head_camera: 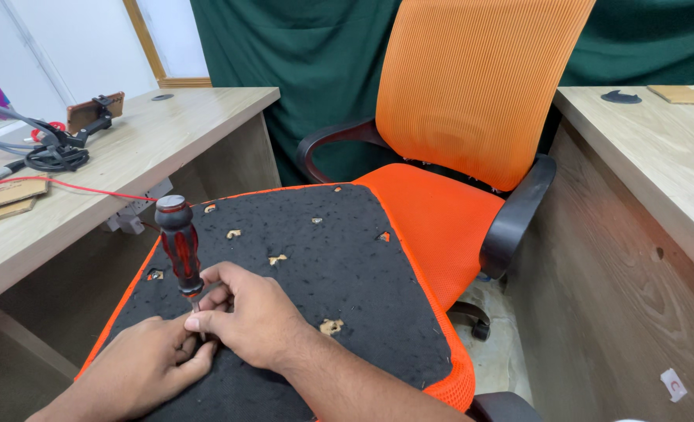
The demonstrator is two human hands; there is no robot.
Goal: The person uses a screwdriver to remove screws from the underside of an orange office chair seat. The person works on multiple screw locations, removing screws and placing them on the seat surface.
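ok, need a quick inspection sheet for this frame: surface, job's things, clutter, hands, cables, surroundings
surface: upturned seat pad, black felt underside with orange mesh edge, several small tears showing wood.
job's things: red-and-black screwdriver, upright, tip down on the pad.
clutter: cardboard pieces on left desk.
hands: right hand at the screwdriver shaft; left hand pinching at the tip.
cables: black coil and red wire on left desk.
surroundings: orange office chair, green curtain, second desk right.

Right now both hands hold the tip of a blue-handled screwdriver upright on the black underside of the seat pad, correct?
Not quite: the screwdriver handle is red and black, not blue. The head view shows it. The rest holds: left hand and right hand at its tip, upright on the black seat pad.
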